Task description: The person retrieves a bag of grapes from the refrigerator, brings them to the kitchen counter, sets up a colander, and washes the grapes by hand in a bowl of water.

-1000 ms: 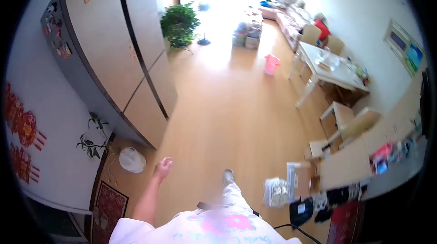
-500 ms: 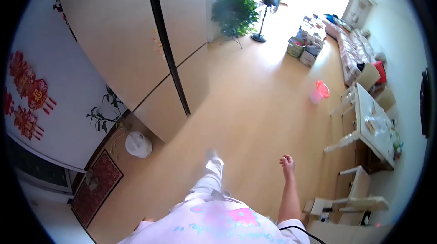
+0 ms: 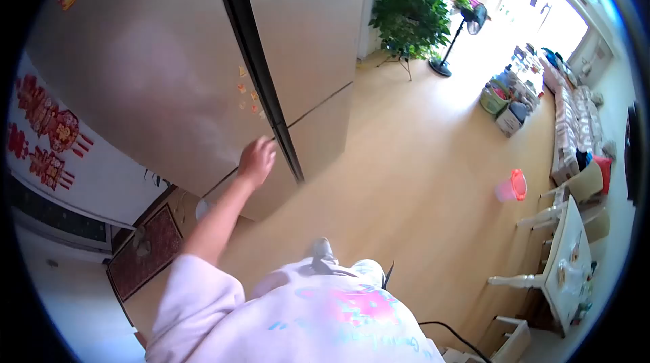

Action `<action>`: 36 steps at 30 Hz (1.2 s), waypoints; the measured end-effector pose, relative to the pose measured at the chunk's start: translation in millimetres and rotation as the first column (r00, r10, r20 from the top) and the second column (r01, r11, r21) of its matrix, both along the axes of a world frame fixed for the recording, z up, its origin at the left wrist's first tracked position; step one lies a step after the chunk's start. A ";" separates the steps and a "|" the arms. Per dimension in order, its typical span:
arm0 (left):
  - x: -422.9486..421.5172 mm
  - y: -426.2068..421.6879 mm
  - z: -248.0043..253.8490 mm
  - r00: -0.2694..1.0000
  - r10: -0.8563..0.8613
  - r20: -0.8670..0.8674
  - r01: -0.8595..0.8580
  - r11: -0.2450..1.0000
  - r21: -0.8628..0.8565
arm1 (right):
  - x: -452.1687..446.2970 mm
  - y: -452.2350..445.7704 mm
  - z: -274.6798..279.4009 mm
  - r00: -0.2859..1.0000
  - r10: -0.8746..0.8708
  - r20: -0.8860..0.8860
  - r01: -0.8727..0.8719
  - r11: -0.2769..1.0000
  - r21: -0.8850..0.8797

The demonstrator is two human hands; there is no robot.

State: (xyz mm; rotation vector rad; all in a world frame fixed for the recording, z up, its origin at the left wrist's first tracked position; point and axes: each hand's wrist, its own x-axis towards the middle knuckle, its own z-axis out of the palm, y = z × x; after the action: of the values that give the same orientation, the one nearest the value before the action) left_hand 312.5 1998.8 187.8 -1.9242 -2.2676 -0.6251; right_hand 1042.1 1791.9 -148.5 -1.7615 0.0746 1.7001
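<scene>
My left hand [image 3: 257, 161] is stretched out in front of a tall, pale refrigerator [image 3: 162, 58]. Its fingers are loosely bent and slightly apart, with nothing visible in them. The fingertips are close to the black vertical strip [image 3: 279, 134] between the doors, near the seam above the lower door. Whether they touch the door cannot be made out. Small stickers [image 3: 250, 95] dot the door just above the hand. My right hand is out of view.
A white table [image 3: 565, 254] stands at the right, with a pink bucket [image 3: 512, 187] on the floor near it. Further back are a leafy plant [image 3: 411, 17] and a black standing fan [image 3: 441, 65]. A red mat [image 3: 145, 254] lies at the left.
My left arm has come up and reached forward to the refrigerator. My right hand has dropped out of view. The refrigerator now appears nearer, and the room has shifted rightward in view.
</scene>
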 end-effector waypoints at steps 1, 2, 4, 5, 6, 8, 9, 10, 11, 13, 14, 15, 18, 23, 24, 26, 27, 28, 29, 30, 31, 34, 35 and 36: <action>-1.4 33.6 34.2 0.969 -0.170 -0.180 0.167 0.985 -0.033 | -6.1 24.7 -8.3 1.000 0.009 0.016 -0.008 1.000 -0.014; -8.7 68.9 67.3 0.881 -0.224 -0.417 0.169 0.972 -0.165 | -12.2 52.5 -18.8 0.999 0.029 0.032 -0.028 0.999 -0.019; -41.2 106.5 87.9 0.667 -0.173 -0.725 0.010 0.975 -0.223 | -20.6 117.2 -30.3 0.995 0.096 0.025 -0.096 0.995 -0.020; -66.4 115.7 76.8 0.551 -0.078 -0.831 -0.075 0.987 -0.142 | -26.2 150.1 -39.1 0.991 0.130 0.021 -0.130 0.991 -0.013; -86.5 123.5 66.2 0.494 -0.062 -0.867 -0.207 0.960 -0.186 | -30.2 184.7 -46.6 0.985 0.169 0.016 -0.169 0.986 0.000; -96.0 132.7 48.7 0.451 -0.075 -0.889 -0.377 0.887 -0.266 | -38.6 252.3 -66.9 0.970 0.242 0.005 -0.242 0.970 0.037; -91.9 143.4 44.5 0.434 -0.089 -0.897 -0.450 0.841 -0.301 | -40.1 287.4 -81.9 0.962 0.273 -0.008 -0.272 0.960 0.072; -74.1 151.5 45.9 0.391 -0.076 -0.917 -0.628 0.707 -0.326 | -38.3 325.6 -108.7 0.956 0.290 -0.040 -0.282 0.950 0.132; -82.1 172.2 18.6 0.449 0.067 -0.891 -0.784 0.508 -0.357 | -34.4 368.2 -133.7 0.947 0.304 -0.101 -0.277 0.936 0.216; -65.1 187.4 13.3 0.452 0.107 -0.886 -0.839 0.389 -0.381 | -67.8 477.2 -126.7 0.905 0.425 -0.007 -0.408 0.871 0.273; -56.0 190.5 17.1 0.458 0.120 -0.881 -0.853 0.338 -0.397 | -115.6 542.4 -63.4 0.830 0.527 0.184 -0.555 0.811 0.182; -46.3 193.5 21.7 0.463 0.133 -0.877 -0.865 0.285 -0.413 | -149.3 588.1 -25.4 0.445 0.767 0.462 -0.879 0.472 0.063; -38.9 162.7 33.6 0.408 0.147 -0.901 -0.844 0.436 -0.311 | -219.2 728.0 -5.2 0.202 0.845 0.496 -0.979 0.172 0.107; 30.7 157.1 46.5 0.454 0.388 -0.802 -0.852 0.454 -0.262 | -369.4 847.6 -29.6 0.240 0.773 0.587 -0.944 0.044 0.328; 50.3 147.3 59.2 0.493 0.416 -0.765 -0.835 0.473 -0.281 | -408.7 832.1 1.1 0.368 0.835 0.410 -0.908 0.228 0.351; 83.6 118.1 67.0 0.584 0.548 -0.599 -0.769 0.609 -0.193 | -464.0 791.4 46.6 0.104 0.850 0.517 -0.973 -0.021 0.230; 97.4 103.9 67.1 0.639 0.620 -0.454 -0.716 0.696 -0.058 | -488.9 779.8 27.3 0.073 0.908 0.413 -0.974 -0.024 0.227; 112.1 97.4 84.1 0.646 0.692 -0.324 -0.737 0.676 -0.025 | -512.2 756.4 30.5 -0.012 0.928 0.372 -0.981 -0.082 0.173; 125.4 90.2 96.4 0.646 0.741 -0.185 -0.754 0.657 0.002 | -527.2 731.8 36.8 -0.097 0.945 0.311 -0.971 -0.158 0.178; 139.6 63.1 73.1 0.664 0.731 -0.156 -0.694 0.680 0.237 | -541.2 707.7 38.7 -0.196 0.940 0.280 -0.954 -0.249 0.167; 152.5 33.2 47.9 0.688 0.714 -0.131 -0.596 0.659 0.459 | -553.5 683.0 41.8 -0.266 0.935 0.234 -0.936 -0.308 0.167; 185.8 5.2 51.5 0.633 0.753 0.179 -0.689 0.443 0.574 | -591.3 619.6 43.4 -0.490 0.855 0.171 -0.809 -0.519 0.277; 199.3 -5.5 26.0 0.650 0.711 0.268 -0.647 0.334 0.685 | -609.3 597.4 59.1 -0.567 0.801 0.193 -0.736 -0.598 0.318; 216.5 -18.3 -0.5 0.462 0.725 0.511 -0.734 -0.011 0.679 | -629.4 575.8 80.8 -0.636 0.740 0.219 -0.654 -0.667 0.356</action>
State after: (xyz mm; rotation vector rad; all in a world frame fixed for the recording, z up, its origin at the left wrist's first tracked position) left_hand 529.0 1980.5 187.3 -0.0796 -1.8624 -1.1964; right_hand 412.7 2367.7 -67.7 -0.6085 -2.7194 2.6286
